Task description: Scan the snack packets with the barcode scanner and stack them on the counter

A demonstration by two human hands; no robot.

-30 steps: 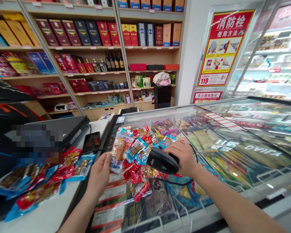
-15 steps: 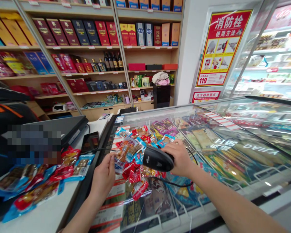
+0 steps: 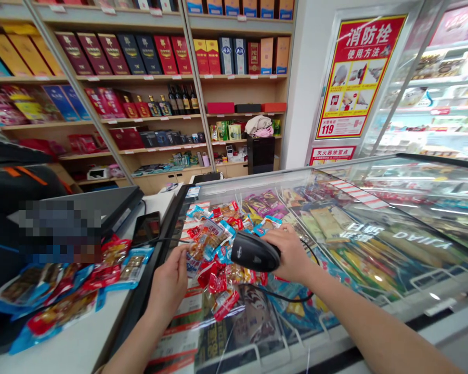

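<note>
A heap of red and blue snack packets lies on the glass top of a freezer. My left hand pinches the edge of a clear, blue-and-white packet at the left side of the heap. Wrapped in my right hand is a black barcode scanner, held over the heap with its head pointing left. Its cable curves below and behind my right hand. My right fingertips are partly hidden by the scanner.
Left of the freezer, more packets and a dark phone rest on a white counter, beside a dark monitor. Shelves of boxes and bottles stand behind. A red poster hangs at right.
The view has shifted very slightly. My left hand and its packet are a little farther right; the scanner stays over the heap in my right hand.
</note>
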